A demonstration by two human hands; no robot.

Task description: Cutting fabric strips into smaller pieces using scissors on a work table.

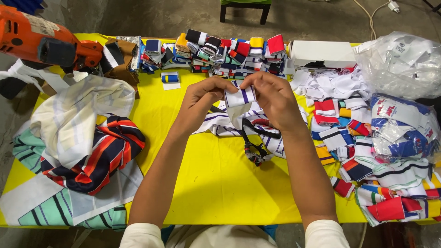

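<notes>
Two hands [202, 98], one white box [321, 53]

Both hands, left hand [202, 98] and right hand [271, 98], pinch a white ribbed knit band [240, 96] with dark stripes, soft and matt. The worktop [216, 179] wears a smooth yellow cover with a slight sheen. Along its far edge lie folded knit bands [229, 53], matt cloth. At the right edge, crinkled clear plastic bags [404, 64] look glossy. Near the far left corner the orange tool [41, 41] looks like hard, scuffed plastic
</notes>
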